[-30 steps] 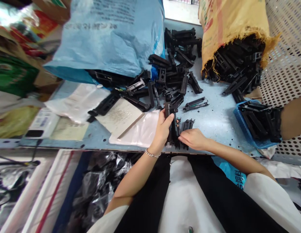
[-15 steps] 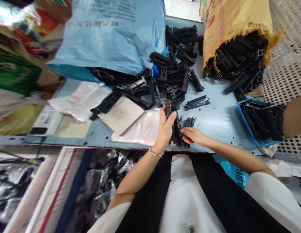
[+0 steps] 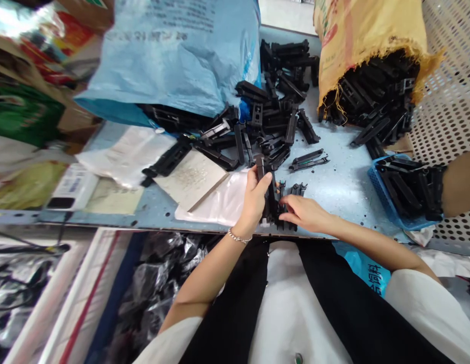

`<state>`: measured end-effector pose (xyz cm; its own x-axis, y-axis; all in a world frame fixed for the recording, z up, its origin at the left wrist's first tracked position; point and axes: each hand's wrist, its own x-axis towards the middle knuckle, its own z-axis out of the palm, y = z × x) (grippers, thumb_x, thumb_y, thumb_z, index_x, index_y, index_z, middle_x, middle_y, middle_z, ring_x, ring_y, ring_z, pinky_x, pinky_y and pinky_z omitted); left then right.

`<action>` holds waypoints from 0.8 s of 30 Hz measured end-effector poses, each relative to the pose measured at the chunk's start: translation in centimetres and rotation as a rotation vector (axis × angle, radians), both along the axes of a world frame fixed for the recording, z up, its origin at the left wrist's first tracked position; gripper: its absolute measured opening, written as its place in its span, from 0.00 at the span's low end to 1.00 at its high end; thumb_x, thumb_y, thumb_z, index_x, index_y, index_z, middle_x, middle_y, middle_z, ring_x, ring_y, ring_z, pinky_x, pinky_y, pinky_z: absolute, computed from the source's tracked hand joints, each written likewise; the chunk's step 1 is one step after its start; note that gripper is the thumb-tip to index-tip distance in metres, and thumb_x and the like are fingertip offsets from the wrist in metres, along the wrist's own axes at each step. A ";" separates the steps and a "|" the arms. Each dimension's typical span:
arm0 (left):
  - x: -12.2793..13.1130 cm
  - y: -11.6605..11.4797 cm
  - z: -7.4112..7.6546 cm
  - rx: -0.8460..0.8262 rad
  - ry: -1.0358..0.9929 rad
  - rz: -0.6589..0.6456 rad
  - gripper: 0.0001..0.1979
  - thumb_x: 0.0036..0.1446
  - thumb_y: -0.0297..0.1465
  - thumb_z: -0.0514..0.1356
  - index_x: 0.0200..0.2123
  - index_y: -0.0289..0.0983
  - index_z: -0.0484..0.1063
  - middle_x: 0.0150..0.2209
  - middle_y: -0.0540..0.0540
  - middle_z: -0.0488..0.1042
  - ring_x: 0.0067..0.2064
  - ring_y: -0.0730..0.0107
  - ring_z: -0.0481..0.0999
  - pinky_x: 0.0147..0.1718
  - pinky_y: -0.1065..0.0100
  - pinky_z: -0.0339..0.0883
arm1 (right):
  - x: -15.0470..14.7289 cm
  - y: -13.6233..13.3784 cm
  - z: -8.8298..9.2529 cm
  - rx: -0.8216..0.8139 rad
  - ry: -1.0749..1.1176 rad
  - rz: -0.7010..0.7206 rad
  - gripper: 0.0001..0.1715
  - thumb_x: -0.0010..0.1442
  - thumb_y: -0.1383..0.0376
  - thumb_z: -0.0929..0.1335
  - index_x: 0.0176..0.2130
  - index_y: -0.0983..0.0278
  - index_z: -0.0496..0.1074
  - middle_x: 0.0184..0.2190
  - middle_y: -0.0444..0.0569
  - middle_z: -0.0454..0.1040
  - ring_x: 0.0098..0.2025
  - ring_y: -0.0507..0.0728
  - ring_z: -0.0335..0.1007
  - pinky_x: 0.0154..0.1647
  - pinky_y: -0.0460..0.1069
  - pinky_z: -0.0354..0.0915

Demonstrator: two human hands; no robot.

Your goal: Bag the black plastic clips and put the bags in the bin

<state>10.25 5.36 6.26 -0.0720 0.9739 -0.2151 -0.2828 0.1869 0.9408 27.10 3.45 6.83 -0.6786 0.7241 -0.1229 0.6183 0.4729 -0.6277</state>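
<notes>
A long black plastic part stands tilted at the table's front edge, with my left hand wrapped round its upper end. Just right of it, my right hand has its thumb and index finger apart, the tips close to slim black pieces. Whether those fingertips touch anything is hard to make out. More slim black pieces lie behind the right hand. Farther back, two slim black pieces rest on the blue table.
A pile of black parts spreads between a blue sack and a yellow sack. On the right, a blue basket holds similar parts. A pale board and white plastic bag lie left of my hands.
My left hand and the long black part have shifted slightly left. The thumb and index finger of my right hand have spread apart.
</notes>
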 end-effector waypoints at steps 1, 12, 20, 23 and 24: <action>-0.1 0.2 0.0 -0.014 -0.011 -0.004 0.22 0.62 0.43 0.63 0.54 0.42 0.61 0.35 0.49 0.75 0.35 0.64 0.80 0.33 0.63 0.77 | 0.1 0.1 0.1 0.162 -0.037 0.049 0.19 0.74 0.54 0.60 0.44 0.65 0.70 0.34 0.52 0.75 0.35 0.56 0.70 0.34 0.50 0.63; 0.5 0.1 -0.3 0.024 0.010 -0.016 0.23 0.61 0.46 0.63 0.54 0.42 0.61 0.33 0.51 0.73 0.31 0.67 0.78 0.31 0.63 0.76 | 0.4 0.1 -0.5 0.080 -0.023 -0.020 0.16 0.73 0.57 0.62 0.36 0.64 0.69 0.31 0.48 0.73 0.33 0.55 0.69 0.33 0.48 0.59; 0.6 0.1 0.1 0.411 0.456 0.052 0.26 0.62 0.46 0.62 0.58 0.40 0.63 0.51 0.41 0.71 0.53 0.58 0.74 0.56 0.53 0.68 | 1.5 0.0 -0.2 -0.432 0.295 -0.344 0.19 0.71 0.54 0.60 0.32 0.62 0.64 0.23 0.41 0.67 0.24 0.51 0.63 0.28 0.47 0.61; 0.9 0.4 0.2 0.384 0.399 0.044 0.24 0.64 0.44 0.60 0.58 0.40 0.63 0.49 0.43 0.71 0.51 0.60 0.74 0.54 0.55 0.70 | 1.7 -0.5 -0.2 -0.030 0.193 -0.231 0.11 0.69 0.57 0.66 0.42 0.63 0.68 0.37 0.49 0.74 0.36 0.55 0.71 0.36 0.49 0.66; 1.1 0.6 0.2 0.365 0.370 0.039 0.23 0.65 0.44 0.60 0.58 0.41 0.63 0.49 0.43 0.71 0.51 0.60 0.74 0.54 0.55 0.70 | 1.7 -0.6 -0.3 0.093 0.153 -0.180 0.10 0.68 0.58 0.67 0.43 0.63 0.68 0.40 0.51 0.74 0.39 0.56 0.71 0.38 0.50 0.67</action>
<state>11.30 5.96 6.43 -0.1171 0.9758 0.1848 0.0806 -0.1761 0.9811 28.81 2.82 6.56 -0.5431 0.8385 0.0438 0.5992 0.4236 -0.6794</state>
